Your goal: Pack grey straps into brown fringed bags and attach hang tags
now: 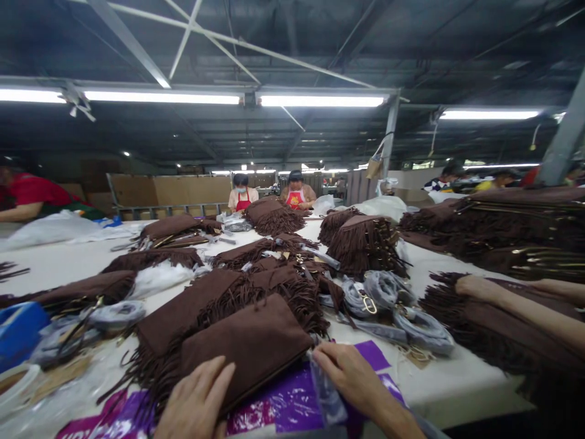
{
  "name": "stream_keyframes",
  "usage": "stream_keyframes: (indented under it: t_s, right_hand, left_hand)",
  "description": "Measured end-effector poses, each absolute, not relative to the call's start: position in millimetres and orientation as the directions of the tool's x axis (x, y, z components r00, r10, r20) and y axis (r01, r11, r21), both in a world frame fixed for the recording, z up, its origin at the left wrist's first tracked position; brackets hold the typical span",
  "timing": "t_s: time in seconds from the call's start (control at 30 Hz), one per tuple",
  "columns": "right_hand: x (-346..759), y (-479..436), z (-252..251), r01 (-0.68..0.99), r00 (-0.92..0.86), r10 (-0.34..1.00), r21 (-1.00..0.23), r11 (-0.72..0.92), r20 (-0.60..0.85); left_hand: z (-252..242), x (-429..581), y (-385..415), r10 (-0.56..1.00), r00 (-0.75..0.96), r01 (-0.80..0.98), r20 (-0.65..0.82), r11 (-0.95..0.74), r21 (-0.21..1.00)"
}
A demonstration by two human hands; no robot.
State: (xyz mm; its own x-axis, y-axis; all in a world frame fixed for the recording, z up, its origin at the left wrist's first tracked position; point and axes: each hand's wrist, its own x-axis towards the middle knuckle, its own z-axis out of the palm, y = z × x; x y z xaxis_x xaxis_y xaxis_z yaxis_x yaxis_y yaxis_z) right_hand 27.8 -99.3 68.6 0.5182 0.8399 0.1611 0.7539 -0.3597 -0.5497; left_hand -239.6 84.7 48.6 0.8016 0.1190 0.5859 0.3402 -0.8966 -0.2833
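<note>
A dark brown fringed bag (247, 347) lies tilted in front of me, its zipper edge toward me. My left hand (196, 396) rests on its lower left part, fingers stretched out over the fabric. At the bag's right corner, my right hand (347, 372) is closed, thumb and fingers pinching a grey plastic-wrapped strap (328, 393) that hangs down beside the bag. Under both lies a shiny purple plastic sheet (292, 405). Another fringed bag (187, 308) sits directly behind the one I touch.
More fringed bags (368, 241) are heaped across the white table (470, 390). Plastic-wrapped straps (423, 329) with gold clasps lie to the right. A blue container (21, 335) stands at left. A co-worker's arms (525, 311) reach over bags at right; other people sit farther back.
</note>
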Motion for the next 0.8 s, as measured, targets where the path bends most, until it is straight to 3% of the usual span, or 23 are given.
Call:
stream_keyframes:
  t_s: [0.17, 0.3, 0.57, 0.8]
  right_hand:
    - [40.0, -91.6, 71.3, 0.744, 0.631, 0.719, -0.489, -0.455, 0.291]
    - [49.8, -73.4, 75.7, 0.732, 0.597, 0.757, -0.567, -0.379, 0.265]
    - [81.6, -65.2, 102.2, 0.645, 0.404, 0.909, -0.735, -0.209, 0.097]
    - [77.5, -98.8, 81.1, 0.728, 0.396, 0.904, -0.655, -0.203, 0.159]
  left_hand:
    - [40.2, -170.0, 56.6, 0.199, 0.823, 0.369, 0.531, -0.9, -0.234]
    - [57.0, -162.9, 71.4, 0.215, 0.844, 0.35, 0.491, -0.914, -0.203]
    - [134.2, -180.1, 111.8, 0.043, 0.816, 0.267, 0.576, -0.912, -0.311]
    - [112.4, -194.5, 106.4, -0.121, 0.79, 0.097, 0.602, -0.943, -0.317]
